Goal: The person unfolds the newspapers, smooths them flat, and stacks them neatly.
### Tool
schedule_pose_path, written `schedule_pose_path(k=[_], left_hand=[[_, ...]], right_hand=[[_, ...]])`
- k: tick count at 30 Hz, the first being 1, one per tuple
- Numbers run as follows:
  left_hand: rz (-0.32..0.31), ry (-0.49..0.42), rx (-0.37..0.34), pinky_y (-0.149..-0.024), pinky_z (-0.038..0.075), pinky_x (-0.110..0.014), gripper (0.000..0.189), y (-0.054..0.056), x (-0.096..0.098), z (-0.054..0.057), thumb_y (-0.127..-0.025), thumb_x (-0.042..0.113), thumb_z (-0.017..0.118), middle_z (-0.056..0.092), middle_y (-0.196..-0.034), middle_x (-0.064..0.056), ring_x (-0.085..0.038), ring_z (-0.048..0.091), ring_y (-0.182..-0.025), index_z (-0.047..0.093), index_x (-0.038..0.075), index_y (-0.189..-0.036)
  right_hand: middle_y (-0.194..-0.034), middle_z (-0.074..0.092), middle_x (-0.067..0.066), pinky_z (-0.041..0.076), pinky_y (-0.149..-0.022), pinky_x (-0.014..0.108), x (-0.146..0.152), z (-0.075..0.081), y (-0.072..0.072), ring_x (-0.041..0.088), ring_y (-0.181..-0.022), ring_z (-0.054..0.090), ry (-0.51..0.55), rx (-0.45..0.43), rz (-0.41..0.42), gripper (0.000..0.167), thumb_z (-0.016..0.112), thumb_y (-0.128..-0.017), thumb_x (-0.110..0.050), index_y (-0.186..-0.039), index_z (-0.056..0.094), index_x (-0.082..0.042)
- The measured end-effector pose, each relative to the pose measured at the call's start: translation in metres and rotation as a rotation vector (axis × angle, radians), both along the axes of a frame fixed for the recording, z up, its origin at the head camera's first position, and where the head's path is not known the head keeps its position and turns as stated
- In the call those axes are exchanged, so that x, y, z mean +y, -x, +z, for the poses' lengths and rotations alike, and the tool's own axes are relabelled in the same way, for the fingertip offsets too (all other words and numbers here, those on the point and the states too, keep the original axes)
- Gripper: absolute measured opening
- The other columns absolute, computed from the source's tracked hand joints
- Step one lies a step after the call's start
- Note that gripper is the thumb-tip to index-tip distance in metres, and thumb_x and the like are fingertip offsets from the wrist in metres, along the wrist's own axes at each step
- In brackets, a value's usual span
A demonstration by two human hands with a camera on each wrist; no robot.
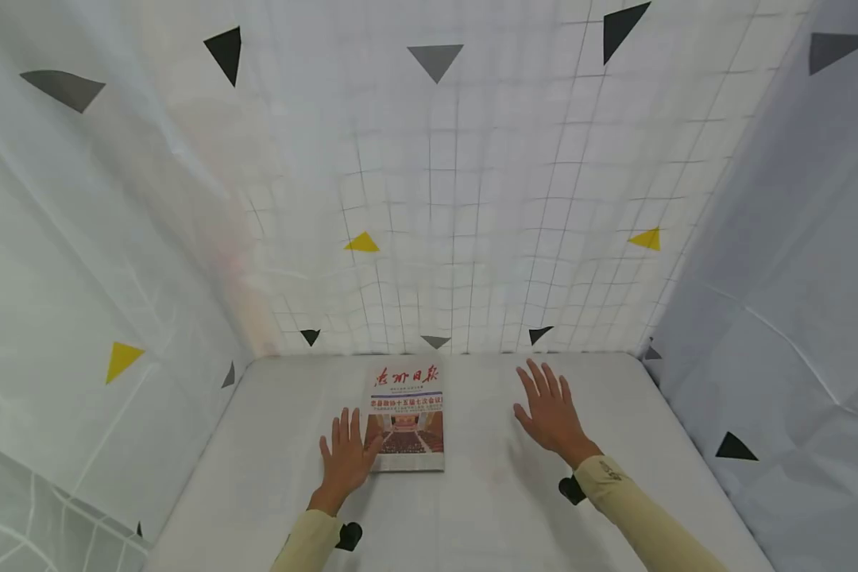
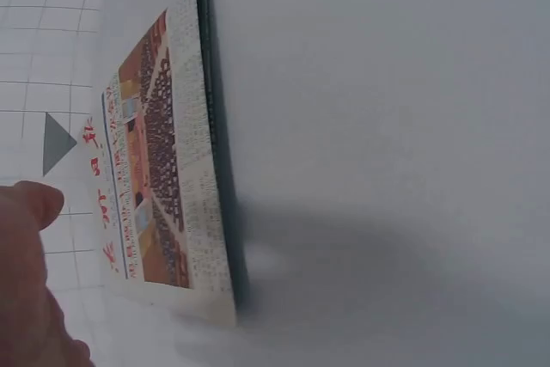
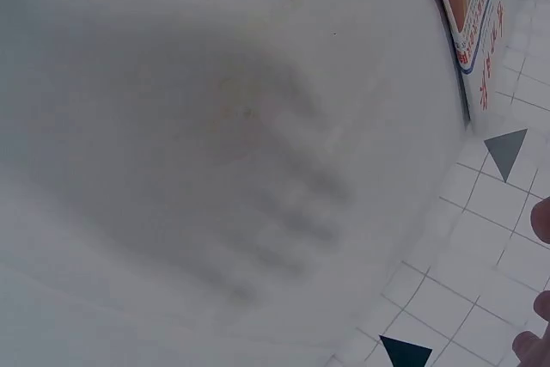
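A folded newspaper [image 1: 403, 429] with red title characters and a photo of a large hall lies at the far middle of the white table. My left hand [image 1: 346, 458] is beside its left edge, fingers spread and straight, the thumb overlapping the paper's edge in the head view. In the left wrist view the newspaper [image 2: 159, 152] lies flat and only part of the left hand [image 2: 26, 272] shows, apart from it. My right hand [image 1: 552, 409] hovers to the right with spread fingers and nothing in it. Its shadow falls on the table in the right wrist view, where the newspaper [image 3: 468, 23] shows at the top.
White sheeting with a thin grid and black, grey and yellow triangles forms the back wall [image 1: 486, 199]. Plain sheeting hangs on the left [image 1: 57, 262] and right [image 1: 794, 302] sides. The white table [image 1: 472, 508] ends at the back wall. Dark wrist devices sit below both sleeves.
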State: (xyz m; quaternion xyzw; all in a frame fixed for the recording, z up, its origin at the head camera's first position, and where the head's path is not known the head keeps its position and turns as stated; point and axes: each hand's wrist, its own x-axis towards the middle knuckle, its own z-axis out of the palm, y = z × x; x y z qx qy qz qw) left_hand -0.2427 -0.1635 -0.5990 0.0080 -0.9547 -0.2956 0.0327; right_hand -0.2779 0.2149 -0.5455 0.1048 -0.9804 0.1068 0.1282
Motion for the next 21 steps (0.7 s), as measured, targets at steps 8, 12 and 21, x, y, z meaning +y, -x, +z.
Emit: schedule_pose_path(k=[8, 12, 21], left_hand=[[-0.008, -0.066, 0.048, -0.118, 0.006, -0.079, 0.073, 0.003, 0.006, -0.017, -0.1, 0.032, 0.06, 0.022, -0.166, -0.031, -0.055, 0.018, -0.153, 0.03, -0.004, -0.156], [0.004, -0.066, 0.045, -0.118, 0.007, -0.079, 0.069, 0.005, 0.014, -0.024, -0.099, 0.028, 0.061, 0.023, -0.164, -0.034, -0.057, 0.019, -0.152, 0.033, -0.001, -0.155], [0.03, -0.027, -0.043, -0.119, 0.013, -0.077, 0.076, -0.001, 0.023, -0.03, -0.099, 0.031, 0.064, 0.024, -0.163, -0.038, -0.058, 0.021, -0.153, 0.027, 0.004, -0.16]], right_hand=[[-0.167, 0.029, 0.021, 0.021, -0.123, 0.069, 0.002, -0.007, 0.002, 0.047, -0.155, 0.024, 0.007, -0.038, 0.011, 0.07, 0.065, -0.097, -0.028, -0.156, 0.037, -0.004], [-0.166, 0.032, 0.021, 0.023, -0.123, 0.069, 0.003, -0.01, 0.002, 0.047, -0.154, 0.027, 0.007, -0.027, 0.006, 0.071, 0.067, -0.096, -0.028, -0.156, 0.038, -0.004], [-0.167, 0.032, 0.02, 0.023, -0.123, 0.069, -0.006, -0.025, -0.002, 0.046, -0.154, 0.027, 0.02, -0.077, -0.003, 0.073, 0.068, -0.096, -0.029, -0.157, 0.036, -0.005]])
